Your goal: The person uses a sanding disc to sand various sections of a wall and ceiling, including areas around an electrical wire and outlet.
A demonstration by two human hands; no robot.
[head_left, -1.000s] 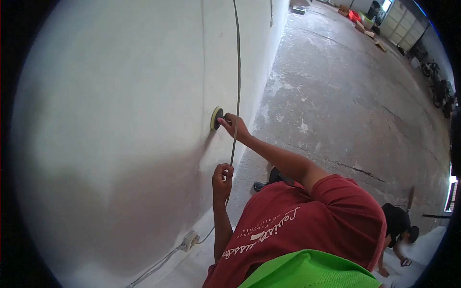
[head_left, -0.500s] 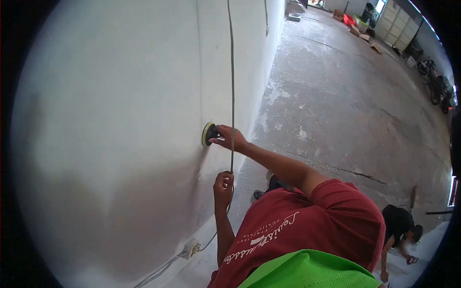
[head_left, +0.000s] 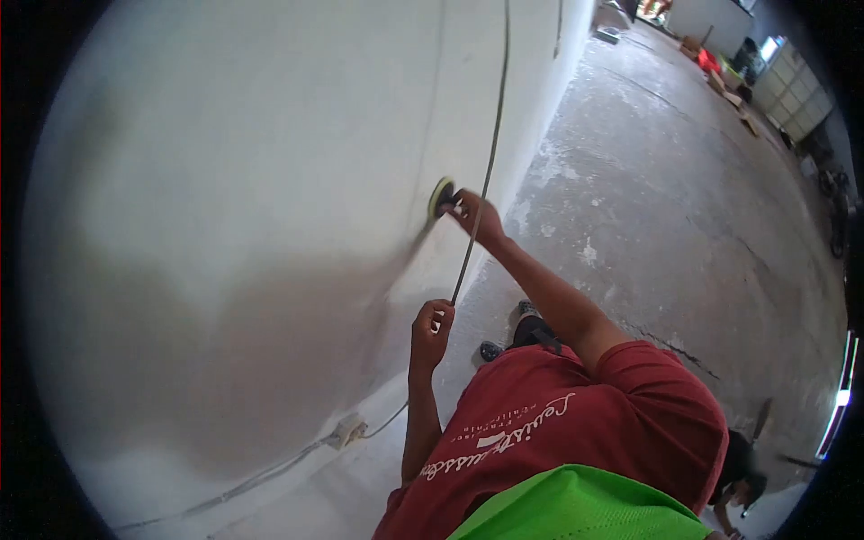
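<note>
My right hand [head_left: 481,220] grips the dark back of a round sanding pad [head_left: 441,196] with a yellow-green rim. The pad rests against the white wall [head_left: 270,171], its working face hidden. A long thin cable [head_left: 498,126] comes down from above and crosses in front of my right hand. Lower down, my left hand [head_left: 432,331] pinches that cable between closed fingers, near the wall. Below it, the cable leads toward a small socket box [head_left: 348,430] at the foot of the wall.
The worn concrete floor [head_left: 648,216] stretches away to the right. Boxes and a red item [head_left: 708,61] lie far off by a pale panelled door [head_left: 792,94]. Motorbikes [head_left: 839,211] stand at the right edge. Another person [head_left: 742,477] crouches at lower right.
The view has shifted, so the wall and floor sit differently in frame. Both hands keep their holds; the pad appears higher and farther right in the picture.
</note>
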